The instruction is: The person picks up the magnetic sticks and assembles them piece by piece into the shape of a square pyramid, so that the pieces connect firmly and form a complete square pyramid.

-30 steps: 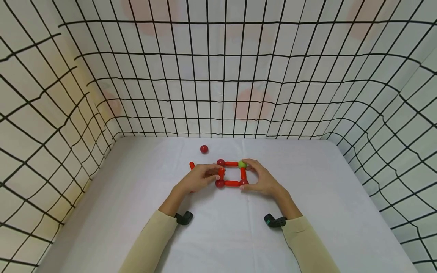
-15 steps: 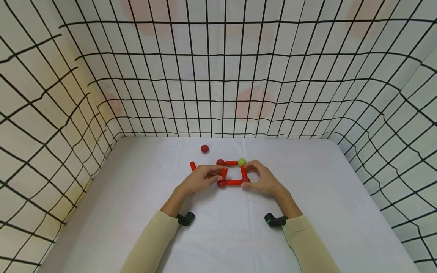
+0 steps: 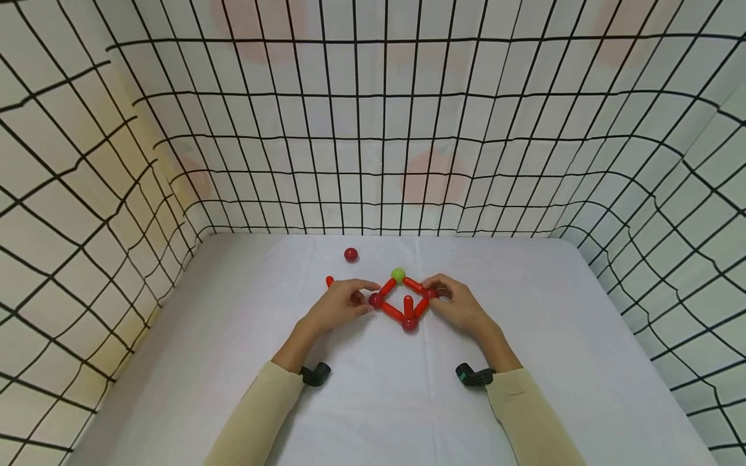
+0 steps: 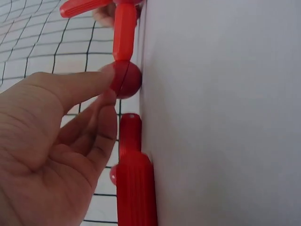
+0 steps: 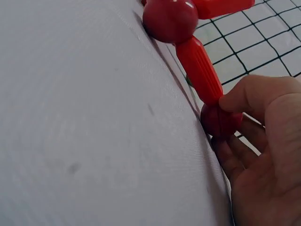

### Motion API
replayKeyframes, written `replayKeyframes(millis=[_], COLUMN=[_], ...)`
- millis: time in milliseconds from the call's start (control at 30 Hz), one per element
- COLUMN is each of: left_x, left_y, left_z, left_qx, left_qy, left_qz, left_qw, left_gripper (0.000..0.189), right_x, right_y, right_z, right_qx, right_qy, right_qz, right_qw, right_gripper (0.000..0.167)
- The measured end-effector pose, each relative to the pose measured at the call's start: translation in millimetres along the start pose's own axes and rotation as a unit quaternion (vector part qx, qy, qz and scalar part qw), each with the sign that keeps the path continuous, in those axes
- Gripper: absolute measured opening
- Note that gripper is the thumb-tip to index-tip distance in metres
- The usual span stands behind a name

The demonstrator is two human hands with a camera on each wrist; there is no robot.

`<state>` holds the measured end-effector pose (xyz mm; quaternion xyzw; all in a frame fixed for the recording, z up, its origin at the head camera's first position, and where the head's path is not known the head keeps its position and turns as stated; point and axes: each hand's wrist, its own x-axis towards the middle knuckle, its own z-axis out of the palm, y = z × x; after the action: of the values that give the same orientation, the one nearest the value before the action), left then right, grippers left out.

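Note:
A diamond-shaped frame of red rods (image 3: pixel 392 312) joins several balls on the white cloth. A green ball (image 3: pixel 398 275) forms its far corner, and a red ball (image 3: pixel 410 323) its near one. From that near ball a further red rod (image 3: pixel 408 305) sticks up. My left hand (image 3: pixel 340 303) pinches the left corner's red ball (image 4: pixel 127 80) between thumb and fingers. On the opposite side my right hand (image 3: pixel 458 303) pinches the right corner's red ball (image 5: pixel 218 121), with a rod (image 5: pixel 200 70) running from it to the near ball (image 5: pixel 170 19).
A loose red ball (image 3: pixel 351 254) lies beyond the frame. Past my left hand a loose rod (image 3: pixel 329 281) is mostly covered in the head view; the left wrist view shows loose rods (image 4: pixel 136 188) there. Black wire mesh (image 3: pixel 373 136) encloses the table's back and sides.
The joined frame has turned counterclockwise on the cloth, from a square to a diamond stance. The green ball went from far right to far middle. Left fingers shifted onto the left corner ball.

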<state>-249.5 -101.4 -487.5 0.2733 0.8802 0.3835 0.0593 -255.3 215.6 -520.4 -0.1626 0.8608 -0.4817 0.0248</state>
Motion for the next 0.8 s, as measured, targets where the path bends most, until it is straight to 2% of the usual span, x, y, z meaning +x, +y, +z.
replayKeyframes(millis=[167,300,400,533,633,800], left_x=[0.2,-0.9,-1.1,-1.7,-3.1,-6.7], left_y=[3.8,7.0,7.0,6.2,4.0,-4.5], left_z=[4.5,5.5,5.6,1.2,-6.6,-19.8], left_qx=[0.027,0.022,0.025,0.025,0.015,0.026], left_qy=[-0.016,-0.013,-0.019,-0.031,-0.025,0.008], left_qz=[0.005,-0.007,-0.012,-0.010,-0.012,-0.029], left_qw=[0.9995,0.9997,0.9994,0.9992,0.9995,0.9992], left_gripper=[0.036,0.030,0.028,0.029,0.030,0.037], right_x=[-1.1,-4.1,-4.6,-4.2,-4.2,-4.3], right_y=[1,1,-1,-3,-5,-5], right_z=[-3,-7,-7,-3,-1,-1], right_qx=[0.015,0.034,0.018,-0.012,-0.021,-0.029], right_qy=[-0.016,-0.055,-0.090,-0.103,-0.103,-0.107], right_qz=[-0.005,-0.018,-0.048,-0.053,-0.042,-0.033], right_qw=[0.9998,0.9977,0.9946,0.9931,0.9936,0.9933], right_gripper=[0.043,0.060,0.076,0.096,0.099,0.099])
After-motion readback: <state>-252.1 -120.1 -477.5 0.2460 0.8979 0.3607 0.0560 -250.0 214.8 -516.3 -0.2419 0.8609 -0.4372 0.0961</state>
